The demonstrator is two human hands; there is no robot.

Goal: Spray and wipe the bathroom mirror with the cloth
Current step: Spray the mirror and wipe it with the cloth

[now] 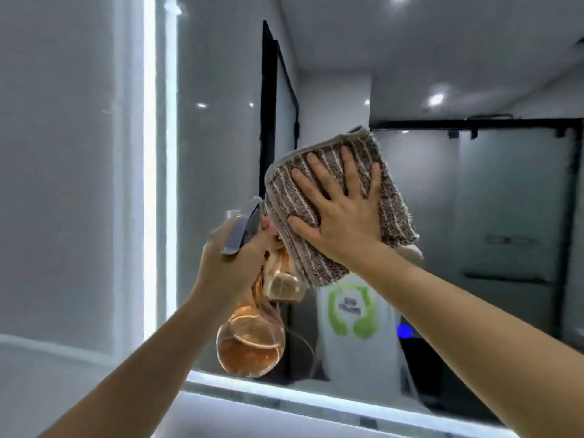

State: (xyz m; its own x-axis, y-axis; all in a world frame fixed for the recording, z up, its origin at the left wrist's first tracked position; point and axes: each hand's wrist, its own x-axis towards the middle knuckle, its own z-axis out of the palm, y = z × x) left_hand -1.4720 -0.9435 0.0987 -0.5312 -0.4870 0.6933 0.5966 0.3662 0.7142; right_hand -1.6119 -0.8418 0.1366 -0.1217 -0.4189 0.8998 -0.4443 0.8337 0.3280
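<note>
The right hand (343, 213) lies flat with fingers spread wide, pressing a brown striped cloth (335, 203) against the mirror (221, 153). The cloth is folded and reaches past the fingertips above and past the wrist below. Just left of that hand and a little lower, the left hand (234, 260) is wrapped around the neck of an amber spray bottle (252, 336), whose round body hangs below the fist. The bottle's grey trigger head (243, 230) sits above the knuckles, nearly touching the cloth's left edge.
</note>
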